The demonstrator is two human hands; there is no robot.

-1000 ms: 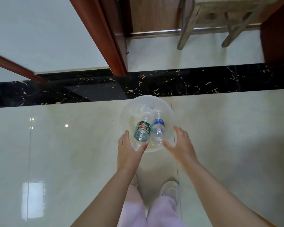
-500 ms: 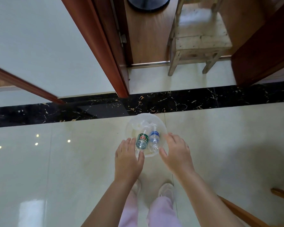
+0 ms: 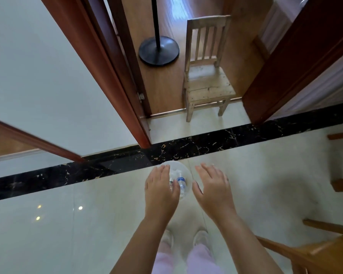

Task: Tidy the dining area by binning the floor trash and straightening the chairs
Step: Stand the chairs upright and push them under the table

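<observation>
Bin (image 3: 183, 168): small, translucent, stands on the pale floor tiles just before the black marble strip (image 3: 216, 141), under the hands.
Trash inside: a plastic bottle with blue label (image 3: 181, 179), and something white and crumpled.
Left hand (image 3: 160, 191): open, fingers spread, holds nothing, above the bin's left side.
Right hand (image 3: 213, 189): open and empty, just right of the bin.
Handling: thin plastic, probably light and a little flexible; it may tip easily.
Where to hold: the rim on two opposite sides.
Chair (image 3: 207, 80): small, wooden, well apart in the doorway.
</observation>
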